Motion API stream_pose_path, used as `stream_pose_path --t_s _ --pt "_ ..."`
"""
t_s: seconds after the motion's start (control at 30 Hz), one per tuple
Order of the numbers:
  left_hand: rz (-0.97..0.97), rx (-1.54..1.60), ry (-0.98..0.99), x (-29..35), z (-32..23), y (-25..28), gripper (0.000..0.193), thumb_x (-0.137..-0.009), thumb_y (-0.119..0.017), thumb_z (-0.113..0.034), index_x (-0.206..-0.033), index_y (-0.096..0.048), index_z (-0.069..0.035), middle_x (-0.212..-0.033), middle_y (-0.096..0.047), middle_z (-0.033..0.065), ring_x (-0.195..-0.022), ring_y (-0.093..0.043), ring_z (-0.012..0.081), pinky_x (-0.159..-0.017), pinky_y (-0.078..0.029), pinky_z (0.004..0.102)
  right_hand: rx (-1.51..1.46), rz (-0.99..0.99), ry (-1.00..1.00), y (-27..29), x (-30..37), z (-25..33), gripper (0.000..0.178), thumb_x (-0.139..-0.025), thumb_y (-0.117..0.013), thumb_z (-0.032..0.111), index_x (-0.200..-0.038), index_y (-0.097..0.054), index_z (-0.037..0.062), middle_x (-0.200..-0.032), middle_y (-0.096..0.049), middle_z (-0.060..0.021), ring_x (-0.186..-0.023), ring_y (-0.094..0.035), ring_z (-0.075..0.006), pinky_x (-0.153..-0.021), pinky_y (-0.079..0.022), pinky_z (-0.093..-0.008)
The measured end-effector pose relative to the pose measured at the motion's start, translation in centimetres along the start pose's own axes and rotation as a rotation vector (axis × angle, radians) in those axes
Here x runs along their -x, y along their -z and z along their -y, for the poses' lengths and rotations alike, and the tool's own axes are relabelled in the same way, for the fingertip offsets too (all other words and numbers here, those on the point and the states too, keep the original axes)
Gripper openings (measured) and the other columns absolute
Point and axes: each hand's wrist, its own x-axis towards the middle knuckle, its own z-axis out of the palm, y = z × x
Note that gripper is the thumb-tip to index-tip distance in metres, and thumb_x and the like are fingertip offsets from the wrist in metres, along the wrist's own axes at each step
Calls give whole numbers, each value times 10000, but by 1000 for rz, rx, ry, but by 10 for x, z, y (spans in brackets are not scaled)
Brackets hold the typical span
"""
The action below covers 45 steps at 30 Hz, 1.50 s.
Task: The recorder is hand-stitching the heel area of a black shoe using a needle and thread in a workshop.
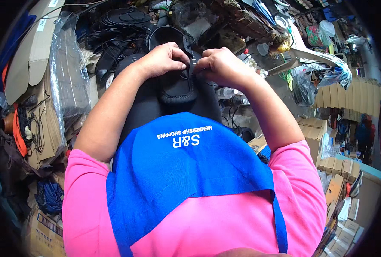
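Observation:
A black shoe (176,89) rests across my dark-clothed lap, its rounded toe pointing toward me. Gathered stitching runs around the toe, and the opening lies at the far end. My left hand (170,61) is closed in a pinch over the inside of the shoe, thumb and fingertips against the material along its right side. From the other side my right hand (223,67) meets that same raised edge with curled, closed fingers. Whether a needle or thread sits between the fingertips is too small to tell. A blue apron (190,165) covers my front below the shoe.
Black shoe parts or straps (121,28) are heaped beyond my left hand. Flattened cardboard (38,51) and clear plastic wrap (70,81) stand at the left. On the right are a curved metal-like bar (284,64), stacked cardboard (344,96) and several small boxes (338,165).

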Motion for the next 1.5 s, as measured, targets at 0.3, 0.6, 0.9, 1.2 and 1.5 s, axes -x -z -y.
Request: stream_pose_path --t_s 0.3,0.6,0.9,1.2,1.5 --pt "35 -52 -13 4 0 3 251 -773 -720 -170 -1010 -704 -87 -963 -497 53 -974 -510 184 -892 -416 298 -371 -11 30 -24 -1 -25 176 -758 -693 111 -933 -699 97 -806 -620 -92 -817 -632 -210 -710 -507 -351" --pt "80 -101 2 5 -5 6 351 -714 -767 -232 -1046 -706 -137 -1067 -529 95 -1056 -514 254 -945 -413 337 -752 287 -251 -14 -1 -42 192 -857 -669 133 -1036 -696 72 -880 -578 27 -723 -544 -61 -581 -456 -224" --pt "81 -124 0 4 -3 5 347 -727 -768 -205 -1056 -698 -117 -1057 -487 73 -1027 -508 219 -928 -408 319 -905 371 -310 -16 -2 -52 265 -850 -657 110 -1106 -672 43 -1058 -666 -29 -1015 -580 -121 -939 -425 -275" --pt "54 -117 -30 2 0 2 315 -714 -766 -162 -1015 -700 -96 -1020 -506 75 -1013 -515 219 -910 -419 318 -853 315 -186 -27 -3 -63 250 -837 -676 105 -1078 -684 42 -1028 -669 -27 -986 -587 -115 -918 -437 -269" --pt "-423 -333 -3 25 -14 -17 326 -734 -646 -60 -1055 -591 -60 -1135 -479 145 -1109 -504 316 -936 -428 365 -515 -154 -144 -53 14 -21 197 -787 -702 106 -984 -697 96 -861 -612 -84 -808 -618 -195 -711 -496 -327"
